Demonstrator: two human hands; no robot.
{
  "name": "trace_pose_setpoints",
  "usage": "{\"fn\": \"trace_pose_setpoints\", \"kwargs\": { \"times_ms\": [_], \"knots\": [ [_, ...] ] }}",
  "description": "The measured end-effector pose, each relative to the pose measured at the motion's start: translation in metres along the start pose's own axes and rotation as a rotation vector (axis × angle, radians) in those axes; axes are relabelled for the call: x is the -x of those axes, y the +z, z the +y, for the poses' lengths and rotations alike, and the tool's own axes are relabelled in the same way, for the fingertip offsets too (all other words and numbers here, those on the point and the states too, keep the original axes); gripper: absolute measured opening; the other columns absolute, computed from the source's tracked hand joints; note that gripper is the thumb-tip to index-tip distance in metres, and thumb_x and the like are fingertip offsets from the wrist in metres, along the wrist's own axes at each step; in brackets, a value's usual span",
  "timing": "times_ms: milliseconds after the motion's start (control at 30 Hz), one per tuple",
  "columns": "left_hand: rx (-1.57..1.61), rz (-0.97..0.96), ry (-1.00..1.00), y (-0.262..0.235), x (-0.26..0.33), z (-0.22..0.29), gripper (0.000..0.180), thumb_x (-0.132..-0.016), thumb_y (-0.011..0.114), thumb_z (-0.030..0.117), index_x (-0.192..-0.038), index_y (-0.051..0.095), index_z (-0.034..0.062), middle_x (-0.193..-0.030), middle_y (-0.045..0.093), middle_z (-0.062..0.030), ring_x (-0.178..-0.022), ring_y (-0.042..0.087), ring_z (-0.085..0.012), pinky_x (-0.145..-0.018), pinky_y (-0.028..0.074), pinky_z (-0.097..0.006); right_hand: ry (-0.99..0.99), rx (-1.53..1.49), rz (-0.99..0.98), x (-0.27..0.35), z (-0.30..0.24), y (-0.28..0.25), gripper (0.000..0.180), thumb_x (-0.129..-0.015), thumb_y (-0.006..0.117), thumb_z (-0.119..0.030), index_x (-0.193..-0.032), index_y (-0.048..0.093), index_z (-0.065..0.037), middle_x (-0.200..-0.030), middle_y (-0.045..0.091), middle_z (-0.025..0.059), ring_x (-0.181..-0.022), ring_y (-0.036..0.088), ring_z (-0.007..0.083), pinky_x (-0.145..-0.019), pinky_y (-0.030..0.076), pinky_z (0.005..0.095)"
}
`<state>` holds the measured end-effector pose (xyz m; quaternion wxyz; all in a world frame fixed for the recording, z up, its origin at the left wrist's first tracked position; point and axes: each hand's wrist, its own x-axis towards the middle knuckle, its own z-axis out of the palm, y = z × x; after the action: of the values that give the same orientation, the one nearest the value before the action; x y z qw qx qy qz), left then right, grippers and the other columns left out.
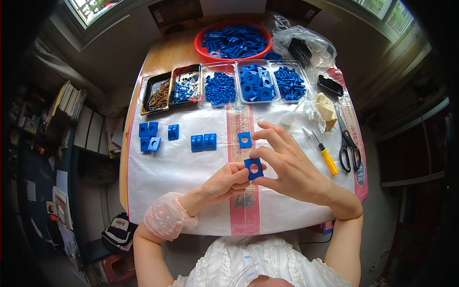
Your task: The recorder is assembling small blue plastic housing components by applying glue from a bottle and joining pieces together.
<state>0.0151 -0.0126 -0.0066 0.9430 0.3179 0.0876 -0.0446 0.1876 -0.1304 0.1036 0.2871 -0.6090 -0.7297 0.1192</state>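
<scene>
My left hand [230, 181] pinches a blue square plate with a round hole [247, 163] between thumb and fingers, above the sheet-covered table. The thumb and index finger of my right hand [291, 167] span the same plate, at its upper and lower edges; the other fingers are raised and spread. Just beyond lies another blue holed plate [245, 140]. To the left, two blue ribbed blocks [203, 142] sit side by side, with a single blue block [173, 132] further left. Several blue holed pieces [149, 137] are grouped at the far left.
Behind stand a tray of brown screws [167, 79], a tray of small mixed parts [186, 88] and clear boxes [220, 104] of blue parts. A red basin [196, 48] rises beyond. A yellow-handled screwdriver [329, 161] and black-handled scissors [350, 158] lie right.
</scene>
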Motion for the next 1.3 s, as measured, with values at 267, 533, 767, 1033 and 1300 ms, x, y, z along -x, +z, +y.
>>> {"fn": "trace_pose_setpoints", "kwargs": {
  "times_ms": [267,533,767,1033,1300],
  "knots": [
    [0.0,-0.027,-0.026,0.004,0.002,0.003,0.055,-0.095,0.062,0.043,-0.132,0.055,0.0033,-0.074,0.051,0.0083,-0.054,0.031,0.0004,-0.048,0.026,-0.016,-0.013,0.026,-0.003,-0.001,-0.002,-0.003,0.031,-0.069,0.08,-0.011,-0.093,0.061,-0.004,-0.123,0.051,0.0151,-0.135,0.039,0.0372,-0.107,0.036,0.0473],
    [-1.341,0.539,0.174,0.011,0.019,0.061,0.021,-0.088,0.074,0.017,-0.103,0.068,0.0039,-0.071,0.053,0.0041,-0.06,0.048,-0.0067,-0.058,0.043,-0.023,0.109,0.207,0.092,0.002,0.001,-0.017,0.036,-0.066,0.085,-0.012,-0.093,0.063,-0.007,-0.13,0.051,0.0125,-0.138,0.037,0.0349,-0.108,0.038,0.0475],
    [-2.052,0.759,0.417,-0.022,0.03,0.071,0.042,-0.073,0.08,0.011,-0.112,0.065,0.0057,-0.112,0.059,-0.0084,-0.104,0.051,-0.0272,-0.088,0.045,-0.036,0.125,0.218,0.062,0.002,0.001,-0.019,0.037,-0.065,0.086,-0.012,-0.094,0.063,-0.007,-0.13,0.05,0.0119,-0.138,0.037,0.034,-0.108,0.038,0.0464],
    [-2.1,0.729,0.346,-0.028,0.025,0.065,0.046,-0.071,0.081,0.012,-0.111,0.061,0.0001,-0.112,0.057,-0.011,-0.108,0.05,-0.0291,-0.096,0.042,-0.039,0.117,0.225,0.035,0.002,0.002,-0.017,0.035,-0.067,0.085,-0.014,-0.095,0.065,-0.007,-0.13,0.05,0.0114,-0.138,0.037,0.0337,-0.108,0.038,0.0473],
    [-2.173,0.655,0.328,-0.02,0.022,0.067,0.048,-0.068,0.081,0.013,-0.108,0.057,-0.0022,-0.105,0.055,-0.011,-0.105,0.05,-0.0291,-0.095,0.042,-0.038,0.115,0.222,0.031,0.003,0.002,-0.016,0.034,-0.069,0.084,-0.014,-0.096,0.065,-0.007,-0.13,0.051,0.0111,-0.139,0.037,0.0331,-0.108,0.038,0.048]
  ]
}}
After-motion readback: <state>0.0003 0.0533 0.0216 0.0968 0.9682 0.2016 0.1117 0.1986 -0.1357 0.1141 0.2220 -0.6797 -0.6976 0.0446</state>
